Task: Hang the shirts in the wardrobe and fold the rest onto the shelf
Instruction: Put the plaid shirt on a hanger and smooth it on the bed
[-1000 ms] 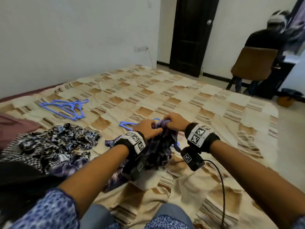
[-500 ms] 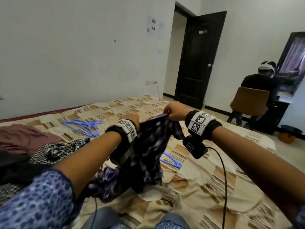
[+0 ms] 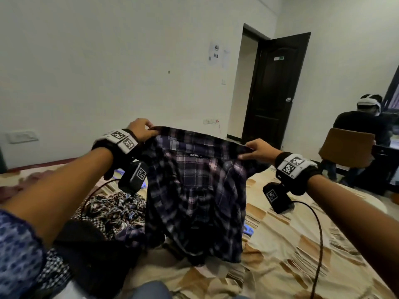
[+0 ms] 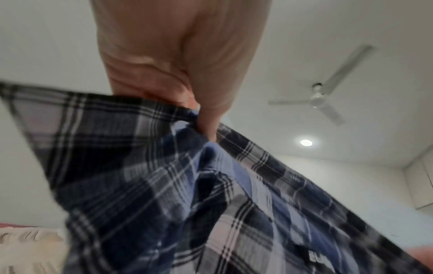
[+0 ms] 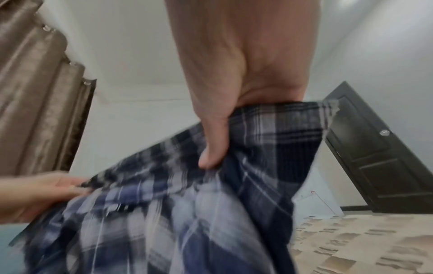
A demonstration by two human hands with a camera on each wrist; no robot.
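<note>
1. Shirt point(image 3: 194, 186): thin woven cloth, matt, plaid.
2. Bedspread point(image 3: 291, 244): soft cloth, matt, w/ creases.
3. Door point(image 3: 272, 91): dark wood, slight sheen.
4. Curtain point(image 5: 39, 89): satiny cloth, glossy.

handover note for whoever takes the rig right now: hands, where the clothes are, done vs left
Left hand: pinches one end of the collar of the dark blue plaid button shirt.
Right hand: pinches the other end of the collar; the shirt hangs spread between the hands, hem on the beige checked bedspread.
Heap of patterned clothes lies on the bed to the left.
Done: shirt held up by its collar.
Left: hanger into it, hang it, then the heap. No wardrobe or shelf in view.
</note>
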